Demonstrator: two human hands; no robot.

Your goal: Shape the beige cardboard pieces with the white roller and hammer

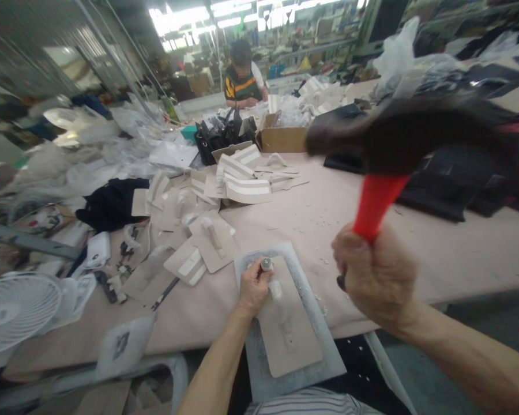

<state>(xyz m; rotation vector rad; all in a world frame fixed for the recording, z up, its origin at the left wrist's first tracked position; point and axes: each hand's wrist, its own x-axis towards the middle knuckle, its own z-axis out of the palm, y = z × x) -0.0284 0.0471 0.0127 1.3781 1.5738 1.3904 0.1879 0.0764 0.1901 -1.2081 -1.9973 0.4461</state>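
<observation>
Just left of an open brown cardboard box [285, 140], we see a cluster of glossy black bags [207, 143] beside a small teal block-shaped container [189, 133]. Beyond the box, a person in a dark top with yellow-orange stripes [242, 88] sits with head lowered, and farther behind it we find bright windows [251, 14]. Well to the box's left lie a heap of clear crumpled plastic wrapping [95, 144] and, nearer us, a bunched black cloth [112, 203] and a round white plastic fan [17, 314]. To its right, we spot a translucent white plastic bag [397, 55].
</observation>
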